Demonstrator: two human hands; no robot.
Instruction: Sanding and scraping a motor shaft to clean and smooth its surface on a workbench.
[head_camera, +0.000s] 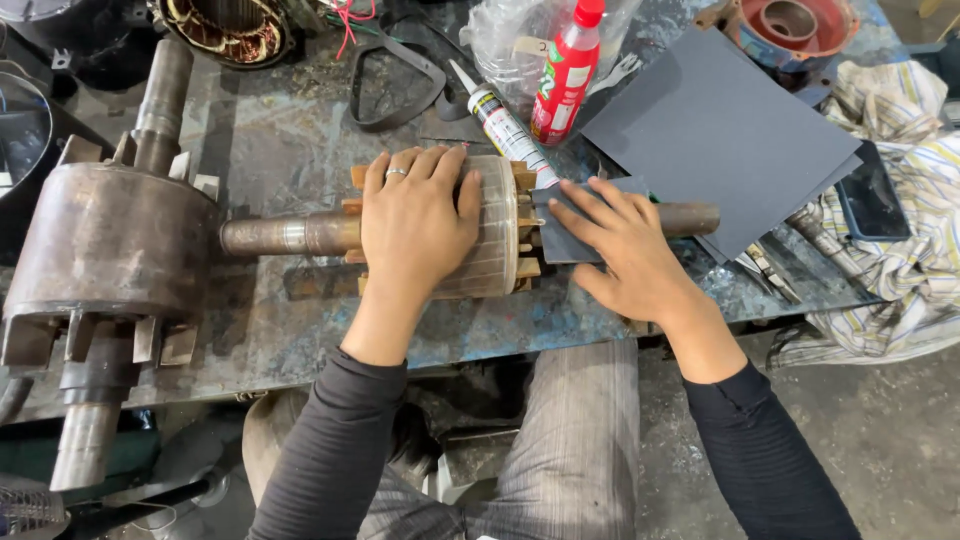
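The left hand lies flat, fingers spread, on the rotor lying on the surface; the right hand presses a dark sandpaper piece around its shaft

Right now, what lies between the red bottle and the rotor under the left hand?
In the head view, a white sealant tube lies slanting on the bench between the red bottle and the rotor that the left hand rests on.
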